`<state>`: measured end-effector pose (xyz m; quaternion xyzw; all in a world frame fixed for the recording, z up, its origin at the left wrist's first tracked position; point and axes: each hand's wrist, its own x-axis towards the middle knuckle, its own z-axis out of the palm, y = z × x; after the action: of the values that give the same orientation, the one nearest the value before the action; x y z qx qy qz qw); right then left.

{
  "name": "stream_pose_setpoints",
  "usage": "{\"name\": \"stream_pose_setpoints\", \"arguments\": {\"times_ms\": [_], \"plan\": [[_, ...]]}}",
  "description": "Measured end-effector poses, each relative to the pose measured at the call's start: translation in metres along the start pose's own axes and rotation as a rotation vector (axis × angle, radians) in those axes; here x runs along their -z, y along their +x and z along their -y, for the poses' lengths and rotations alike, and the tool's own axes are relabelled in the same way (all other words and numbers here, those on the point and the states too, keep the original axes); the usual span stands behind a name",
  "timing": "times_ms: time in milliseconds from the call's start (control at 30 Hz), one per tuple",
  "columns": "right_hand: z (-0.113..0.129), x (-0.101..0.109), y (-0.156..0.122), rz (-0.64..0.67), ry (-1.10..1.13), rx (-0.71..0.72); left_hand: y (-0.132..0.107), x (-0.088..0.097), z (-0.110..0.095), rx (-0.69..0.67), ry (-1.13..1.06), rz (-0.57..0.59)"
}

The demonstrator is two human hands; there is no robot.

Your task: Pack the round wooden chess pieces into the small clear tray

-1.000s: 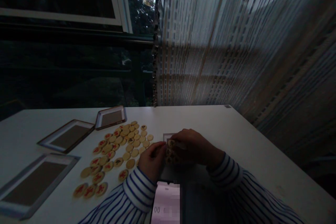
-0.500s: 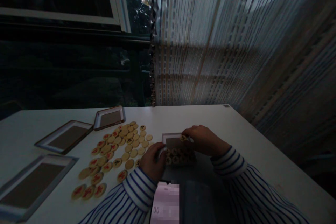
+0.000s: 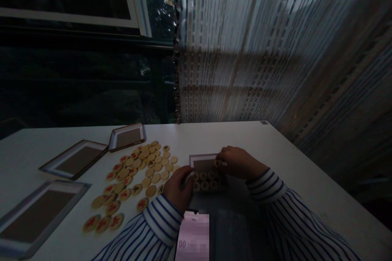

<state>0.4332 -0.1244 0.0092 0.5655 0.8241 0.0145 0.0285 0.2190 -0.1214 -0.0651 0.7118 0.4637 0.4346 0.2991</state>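
A small rectangular box sits on the white table, with rows of round Chinese chess pieces lined up in its near part. My left hand is closed on the box's left edge, thumb and fingers pinching the wall. Over the right side of the box, my right hand pinches one round Chinese chess piece between thumb and fingers. Loose pieces, some with red marks, some dark and many blank side up, lie spread to the left of the box.
Three shallow trays or lids, the near one, the middle one and the far one, lie on the left of the table. A pink printed item is below my left hand. A striped curtain hangs behind the table.
My right hand has moved slightly right with the piece, toward the box's right wall. The left hand stays on the box edge.
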Motion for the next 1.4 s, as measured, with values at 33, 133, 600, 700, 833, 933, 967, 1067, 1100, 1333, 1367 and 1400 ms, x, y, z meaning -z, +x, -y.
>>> {"name": "stream_pose_setpoints", "arguments": {"times_ms": [33, 133, 600, 700, 833, 933, 967, 1067, 1100, 1333, 1367, 1400], "plan": [[0.0001, 0.0000, 0.0002, 0.002, 0.003, -0.003, -0.0002, 0.0000, 0.0002, 0.003, -0.004, 0.003], [-0.0001, -0.0011, 0.0011, -0.005, -0.001, -0.003, -0.0007, -0.0008, 0.0010, 0.018, -0.024, 0.003], [-0.0034, -0.0046, 0.0016, 0.027, 0.015, 0.018, -0.0012, -0.0034, 0.0065, -0.078, 0.130, 0.037], [-0.0028, -0.0045, 0.0016, 0.030, 0.028, 0.021, -0.0010, -0.0038, 0.0048, -0.076, 0.131, 0.031], [-0.0018, -0.0043, 0.0022, 0.061, 0.026, 0.016, -0.0010, -0.0039, 0.0042, -0.073, 0.122, 0.033], [-0.0008, -0.0031, 0.0022, 0.089, 0.018, 0.005, -0.0010, -0.0040, 0.0043, -0.072, 0.118, 0.021], [-0.0005, -0.0025, 0.0021, 0.093, 0.014, 0.005, -0.0010, -0.0041, 0.0042, -0.071, 0.117, 0.015], [0.0005, -0.0005, 0.0016, 0.091, 0.001, 0.015, -0.0004, -0.0042, 0.0035, -0.078, 0.112, 0.008], [0.0008, 0.0000, 0.0015, 0.090, -0.001, 0.018, -0.0001, -0.0043, 0.0035, -0.081, 0.111, 0.009], [0.0009, -0.0010, 0.0019, 0.090, -0.012, 0.031, -0.0004, -0.0053, 0.0065, -0.085, 0.105, 0.023], [0.0007, -0.0014, 0.0019, 0.086, -0.015, 0.030, -0.0008, -0.0055, 0.0069, -0.085, 0.105, 0.022], [0.0004, -0.0016, 0.0018, 0.081, -0.018, 0.031, -0.0012, -0.0056, 0.0073, -0.086, 0.105, 0.019]]}}
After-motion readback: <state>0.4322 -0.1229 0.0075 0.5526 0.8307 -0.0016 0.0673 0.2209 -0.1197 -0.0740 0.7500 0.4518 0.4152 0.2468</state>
